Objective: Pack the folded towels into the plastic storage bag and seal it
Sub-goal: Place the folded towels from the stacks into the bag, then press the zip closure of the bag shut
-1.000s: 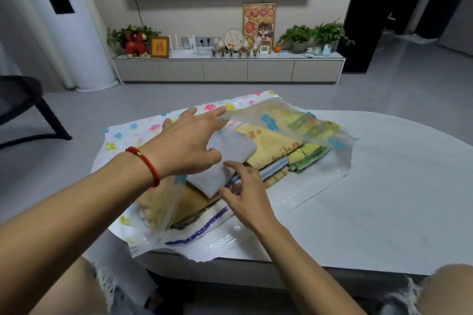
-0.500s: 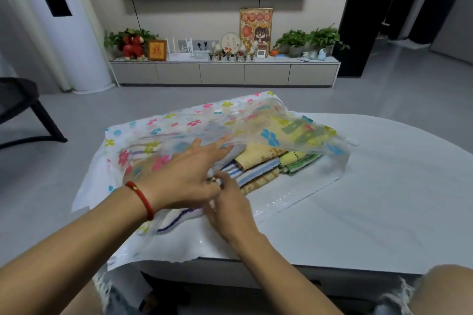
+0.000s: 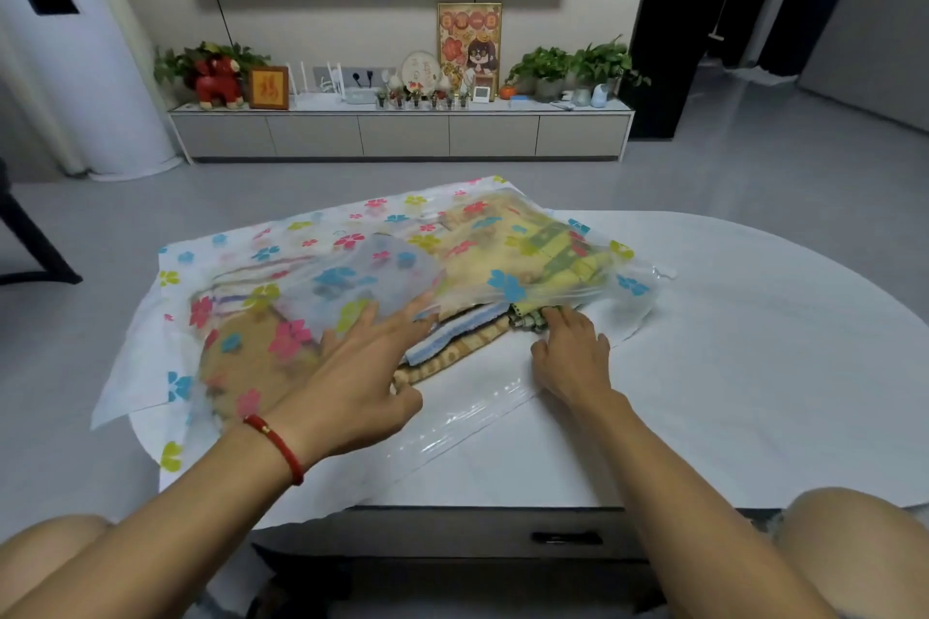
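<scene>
One plastic storage bag point(image 3: 352, 266), clear with flower print, lies flat on white table point(image 3: 754, 342), mouth toward person. Inside: folded towels point(image 3: 482, 266) in two stacks side by side; exact count cannot tell, three edges show at mouth. Left hand point(image 3: 352, 382) open, fingers straight, pressing bag top. Right hand point(image 3: 573, 352) open, fingertips touching green towel edge at mouth. One red bracelet point(image 3: 276, 447) on left wrist.

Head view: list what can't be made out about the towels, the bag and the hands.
- Towels: their count; the flowered bag film covers and blurs the stack.
- Bag's seal strip: not visible.
- Left hand: fingertips hidden under the bag's top flap.
- Right hand: fingertips hidden against the green towel.
</scene>
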`<move>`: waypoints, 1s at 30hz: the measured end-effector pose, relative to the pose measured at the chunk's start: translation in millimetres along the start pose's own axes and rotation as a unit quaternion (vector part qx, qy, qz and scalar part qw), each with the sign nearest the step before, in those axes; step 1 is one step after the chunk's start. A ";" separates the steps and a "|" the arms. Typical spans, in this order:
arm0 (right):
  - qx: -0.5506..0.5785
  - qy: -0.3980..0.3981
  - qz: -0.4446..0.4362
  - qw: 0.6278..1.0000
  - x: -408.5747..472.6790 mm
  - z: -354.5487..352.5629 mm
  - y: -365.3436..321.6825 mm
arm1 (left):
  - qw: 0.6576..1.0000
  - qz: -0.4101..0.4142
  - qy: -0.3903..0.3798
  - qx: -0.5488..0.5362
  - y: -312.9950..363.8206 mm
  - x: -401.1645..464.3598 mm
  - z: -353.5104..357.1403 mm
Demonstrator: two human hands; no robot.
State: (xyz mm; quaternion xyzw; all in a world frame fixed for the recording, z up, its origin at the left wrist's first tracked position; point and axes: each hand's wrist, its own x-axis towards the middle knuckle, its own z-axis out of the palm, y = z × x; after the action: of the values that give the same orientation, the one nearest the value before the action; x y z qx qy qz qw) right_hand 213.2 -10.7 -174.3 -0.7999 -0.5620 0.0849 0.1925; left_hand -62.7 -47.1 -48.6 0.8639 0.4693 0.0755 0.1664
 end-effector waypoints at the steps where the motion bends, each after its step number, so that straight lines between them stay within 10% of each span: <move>1: 0.005 -0.051 -0.019 0.999 4.6 -2.3 3.8 | 1.000 0.000 0.007 0.002 0.5 0.5 1.4; 20: -0.288 -0.104 -0.097 0.947 -114.2 -34.4 29.7 | 0.994 0.076 0.072 0.033 -103.7 25.8 91.4; 24: -0.136 -0.135 -0.120 0.974 -131.1 -66.5 18.8 | 0.993 0.076 0.077 0.036 -112.3 21.7 69.7; 30: 0.056 0.090 0.086 0.991 -85.0 -136.3 72.5 | 0.963 0.185 0.175 0.085 -67.2 -6.8 56.5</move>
State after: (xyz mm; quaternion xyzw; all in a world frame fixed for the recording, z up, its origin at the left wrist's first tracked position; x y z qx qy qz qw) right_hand 294.0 -140.2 -86.1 -0.8375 -0.4663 0.0600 0.2786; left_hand -103.1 -31.1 -125.2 0.9198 0.3282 0.2146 -0.0092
